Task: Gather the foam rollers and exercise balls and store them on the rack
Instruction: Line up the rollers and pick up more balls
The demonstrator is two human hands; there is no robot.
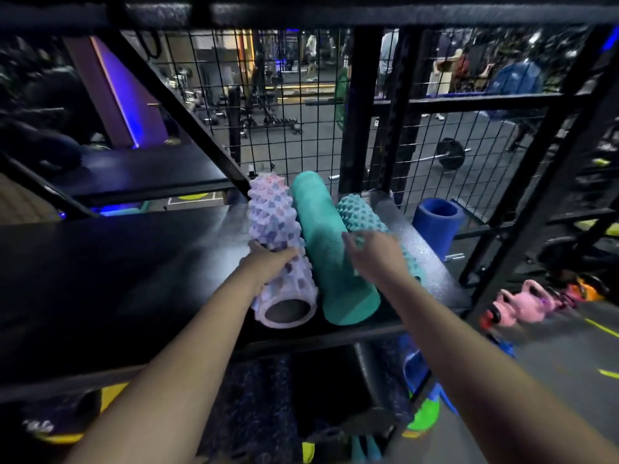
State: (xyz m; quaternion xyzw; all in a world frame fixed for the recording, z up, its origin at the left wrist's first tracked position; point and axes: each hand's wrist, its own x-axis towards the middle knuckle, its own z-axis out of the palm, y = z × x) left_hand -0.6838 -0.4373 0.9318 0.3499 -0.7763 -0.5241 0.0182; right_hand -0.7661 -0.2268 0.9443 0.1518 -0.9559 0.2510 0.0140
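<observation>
Three foam rollers lie side by side on the black rack shelf point(134, 262), ends pointing toward me. My left hand point(268, 262) grips the lilac spiky roller point(274, 222) around its middle. Beside it lies a smooth teal roller point(328, 249). To its right is a teal knobbed roller point(360, 216), and my right hand point(375, 252) hovers over it with fingers spread, blurred; contact cannot be told. A blue hollow roller point(437, 226) stands upright at the shelf's far right, by the wire mesh.
Wire mesh point(301, 128) and black posts close the rack's back. A lower shelf holds dark gear below. Pink kettlebells point(529, 306) and an orange one sit on the floor to the right. A barbell point(450, 157) and people are beyond the mesh.
</observation>
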